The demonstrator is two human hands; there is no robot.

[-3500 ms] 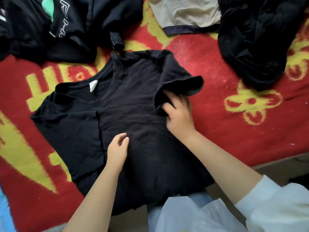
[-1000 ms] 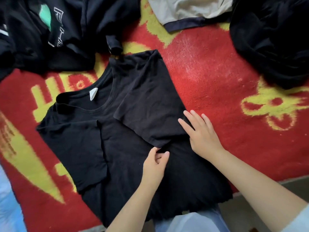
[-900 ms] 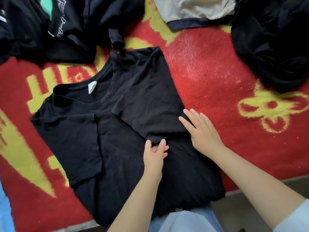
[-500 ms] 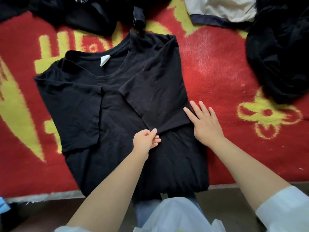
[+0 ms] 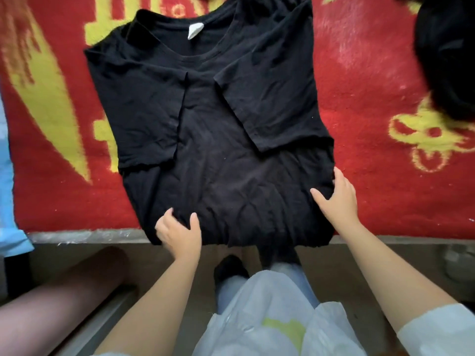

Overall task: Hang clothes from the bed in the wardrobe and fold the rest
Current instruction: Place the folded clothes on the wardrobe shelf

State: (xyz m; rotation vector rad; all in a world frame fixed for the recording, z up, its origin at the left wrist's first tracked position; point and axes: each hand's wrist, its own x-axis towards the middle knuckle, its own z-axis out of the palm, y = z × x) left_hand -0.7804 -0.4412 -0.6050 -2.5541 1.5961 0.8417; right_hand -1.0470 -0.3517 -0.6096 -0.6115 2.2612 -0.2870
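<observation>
Folding: black t-shirt point(image 5: 231, 150) flat on red blanket point(image 5: 359, 176), hem at bed edge, both sleeves already in.
Grip: left hand point(image 5: 180, 232) and right hand point(image 5: 336, 199) pinch cloth nr hem, fingers curled.
Left to do: fold bottom up; dark pile point(image 5: 447, 60) at top right untouched.
Vs earlier: hands moved from sleeve down to hem.

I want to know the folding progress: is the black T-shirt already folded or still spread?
Partly folded. Both sleeves of the black T-shirt lie turned in; its body is still full length.
</observation>
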